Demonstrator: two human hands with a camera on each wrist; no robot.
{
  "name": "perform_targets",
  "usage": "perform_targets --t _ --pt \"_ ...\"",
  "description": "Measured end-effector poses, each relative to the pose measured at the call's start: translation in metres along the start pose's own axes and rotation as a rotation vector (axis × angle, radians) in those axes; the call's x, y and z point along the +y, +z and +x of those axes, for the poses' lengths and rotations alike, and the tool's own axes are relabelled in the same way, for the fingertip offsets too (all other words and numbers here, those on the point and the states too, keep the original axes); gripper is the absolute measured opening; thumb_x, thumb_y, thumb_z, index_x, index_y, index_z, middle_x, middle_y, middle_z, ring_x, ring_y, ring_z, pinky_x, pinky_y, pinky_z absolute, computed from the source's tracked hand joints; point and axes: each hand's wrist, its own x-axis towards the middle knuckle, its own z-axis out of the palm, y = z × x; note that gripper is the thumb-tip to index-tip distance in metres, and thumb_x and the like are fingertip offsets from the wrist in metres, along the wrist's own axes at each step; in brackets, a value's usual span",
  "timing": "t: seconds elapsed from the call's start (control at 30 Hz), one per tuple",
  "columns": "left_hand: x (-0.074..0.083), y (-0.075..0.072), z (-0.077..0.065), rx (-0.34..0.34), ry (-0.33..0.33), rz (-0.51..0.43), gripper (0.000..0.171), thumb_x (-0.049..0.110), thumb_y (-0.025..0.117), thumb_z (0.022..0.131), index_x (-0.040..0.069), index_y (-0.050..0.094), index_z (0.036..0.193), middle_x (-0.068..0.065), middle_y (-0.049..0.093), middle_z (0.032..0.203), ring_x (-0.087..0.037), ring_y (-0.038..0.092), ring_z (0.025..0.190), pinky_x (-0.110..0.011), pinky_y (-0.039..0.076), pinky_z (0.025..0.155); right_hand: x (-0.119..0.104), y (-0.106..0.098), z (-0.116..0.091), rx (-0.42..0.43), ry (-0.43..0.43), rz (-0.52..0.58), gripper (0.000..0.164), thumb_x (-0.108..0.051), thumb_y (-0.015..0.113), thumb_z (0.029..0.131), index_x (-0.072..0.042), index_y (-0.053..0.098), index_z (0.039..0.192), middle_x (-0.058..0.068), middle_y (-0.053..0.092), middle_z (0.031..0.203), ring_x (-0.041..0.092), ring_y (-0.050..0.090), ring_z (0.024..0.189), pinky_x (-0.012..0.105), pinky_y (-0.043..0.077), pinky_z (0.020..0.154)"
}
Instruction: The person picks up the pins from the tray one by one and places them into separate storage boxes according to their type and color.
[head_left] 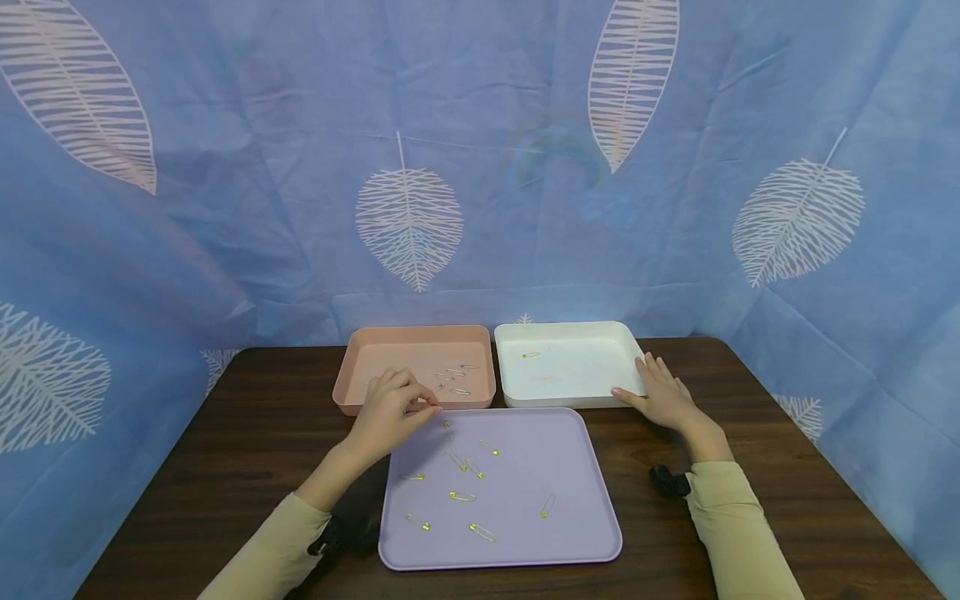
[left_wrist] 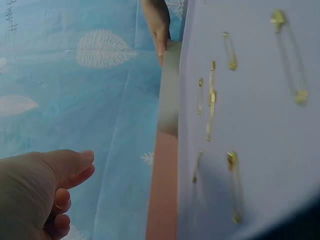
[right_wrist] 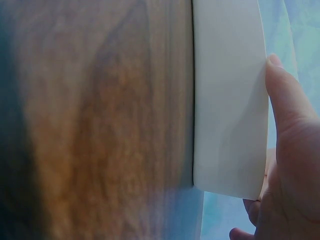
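My left hand (head_left: 390, 408) hovers where the front of the pink tray (head_left: 420, 335) meets the back of the lilac tray (head_left: 517, 550). Its thumb and index fingertips come together; I cannot tell whether a pin is between them. Several yellow safety pins lie scattered on the lilac tray, one safety pin (head_left: 482, 532) near its front. Inside the pink tray are several silver safety pins (head_left: 456, 372). My right hand (head_left: 666, 400) rests at the front right corner of the white tray (head_left: 577, 400), thumb on the front rim, fingers spread along the side. One yellow safety pin (head_left: 531, 355) lies in it.
All three trays stand on a dark wooden table (head_left: 247, 467), pink and white side by side at the back, lilac in front. A blue curtain (head_left: 495, 208) with white leaf prints hangs behind and at both sides. Black straps (head_left: 669, 482) sit at the wrists.
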Motion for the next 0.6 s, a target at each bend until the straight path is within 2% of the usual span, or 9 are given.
perform_targets --t 0.23,0.37,0.6 --pt "-0.008 -0.007 -0.02 -0.059 -0.085 -0.052 0.008 0.024 0.082 0.078 0.025 0.074 0.081 0.009 0.051 0.076 -0.007 0.036 0.075 -0.03 0.027 0.073 -0.001 -0.001 0.0 -0.004 -0.002 0.002 0.098 -0.059 0.05 0.094 0.013 0.013 0.15 0.037 0.003 0.156 0.054 0.005 0.145 0.075 0.01 0.109" --pt "-0.01 -0.008 -0.03 -0.091 -0.118 -0.086 0.009 0.024 0.082 0.077 0.024 0.075 0.082 0.005 0.052 0.076 -0.008 0.035 0.076 -0.03 0.028 0.074 -0.002 -0.003 -0.001 -0.002 -0.001 0.007 0.098 -0.059 0.05 0.094 0.013 0.013 0.15 0.037 0.003 0.156 0.054 0.005 0.145 0.075 0.01 0.109" --pt "-0.012 -0.012 -0.044 -0.212 -0.222 -0.155 0.012 0.027 0.082 0.077 0.022 0.076 0.086 -0.003 0.054 0.079 -0.011 0.037 0.081 -0.034 0.026 0.076 -0.001 -0.002 -0.001 -0.005 -0.001 0.006 0.098 -0.06 0.049 0.094 0.012 0.013 0.15 0.037 0.003 0.156 0.054 0.005 0.145 0.074 0.011 0.109"
